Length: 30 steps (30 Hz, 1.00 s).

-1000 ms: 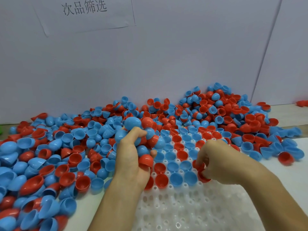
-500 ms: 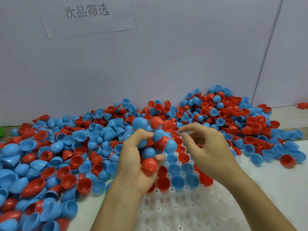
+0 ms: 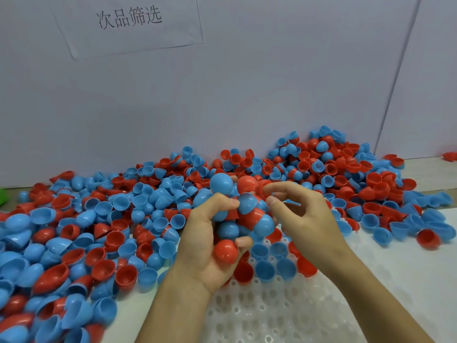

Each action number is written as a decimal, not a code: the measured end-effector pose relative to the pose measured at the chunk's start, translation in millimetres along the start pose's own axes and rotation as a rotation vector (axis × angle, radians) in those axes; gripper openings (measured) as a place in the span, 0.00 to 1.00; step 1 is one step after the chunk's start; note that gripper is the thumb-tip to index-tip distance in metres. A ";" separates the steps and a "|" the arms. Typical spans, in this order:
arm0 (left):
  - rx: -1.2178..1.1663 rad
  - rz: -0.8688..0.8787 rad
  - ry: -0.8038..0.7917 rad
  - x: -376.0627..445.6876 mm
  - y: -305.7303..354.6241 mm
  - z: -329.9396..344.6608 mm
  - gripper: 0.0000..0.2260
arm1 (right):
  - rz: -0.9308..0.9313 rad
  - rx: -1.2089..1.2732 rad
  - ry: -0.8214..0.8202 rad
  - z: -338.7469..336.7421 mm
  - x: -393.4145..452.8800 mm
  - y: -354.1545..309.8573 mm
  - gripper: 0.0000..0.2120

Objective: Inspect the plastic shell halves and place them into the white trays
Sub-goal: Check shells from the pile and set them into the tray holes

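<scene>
The person's left hand (image 3: 210, 246) is curled round a fistful of plastic shell halves (image 3: 237, 214), held above the far end of the white tray (image 3: 272, 315). I can count about eight in that bunch: roughly five blue and three red, though some are tucked behind the fingers, so the count is loose. A red half (image 3: 225, 251) sits lowest in the bunch, pinned between thumb and palm, dome outward.

The right hand (image 3: 304, 219) is just beside the bunch, above the tray's far right part. Its fingers are loosely bent, with thumb and forefinger closing on a red shell (image 3: 248, 185) at the top of the bunch; whether it really has a grip on it or is only touching it, I cannot tell.

In the tray, seven seated halves show in the nearest rows: four blue ones (image 3: 264, 269) and three red ones (image 3: 243, 272), all open side up. Farther rows are hidden under the hands. The near part of the tray shows only its bare white cups.

Beyond the tray and off to its left spreads a loose heap of halves (image 3: 99, 219), red and blue mixed, far too many to count, piled highest beyond the tray's far right corner against the white wall (image 3: 247, 95). One sheet of paper (image 3: 128, 23) with four printed characters is stuck on that wall, high above the tray and to its left.
</scene>
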State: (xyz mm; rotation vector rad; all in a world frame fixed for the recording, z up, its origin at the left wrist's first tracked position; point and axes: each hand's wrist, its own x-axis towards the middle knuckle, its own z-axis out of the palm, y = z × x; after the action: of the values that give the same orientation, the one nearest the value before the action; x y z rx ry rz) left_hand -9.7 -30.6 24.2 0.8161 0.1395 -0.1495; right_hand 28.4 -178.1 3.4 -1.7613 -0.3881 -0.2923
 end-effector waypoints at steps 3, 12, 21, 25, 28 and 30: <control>-0.089 0.034 0.058 1.7 2.1 -1.3 0.15 | 0.010 0.108 -0.006 -2.5 -1.4 -0.8 0.07; -0.147 0.072 0.188 4.7 3.9 -2.9 0.12 | -0.079 -0.011 -0.058 18.0 -7.1 -1.8 0.10; -0.106 0.017 0.184 3.7 3.0 -5.1 0.15 | -0.058 0.107 0.110 18.8 -6.4 -4.1 0.07; -0.067 -0.004 0.153 3.0 3.1 -3.9 0.10 | -0.055 0.034 0.191 17.6 -3.8 -0.5 0.08; -0.035 -0.016 0.128 3.1 3.0 -4.4 0.06 | -0.014 0.024 0.201 16.7 -2.4 3.2 0.12; -0.031 -0.022 0.123 3.1 2.9 -4.7 0.06 | -0.002 0.032 0.195 17.0 -2.0 3.7 0.13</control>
State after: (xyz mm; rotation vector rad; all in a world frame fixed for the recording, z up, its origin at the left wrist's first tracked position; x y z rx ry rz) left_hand -6.4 -25.4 22.6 0.7930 0.2658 -0.1175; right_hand 27.9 -162.5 -4.5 -1.6842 -0.2527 -0.4523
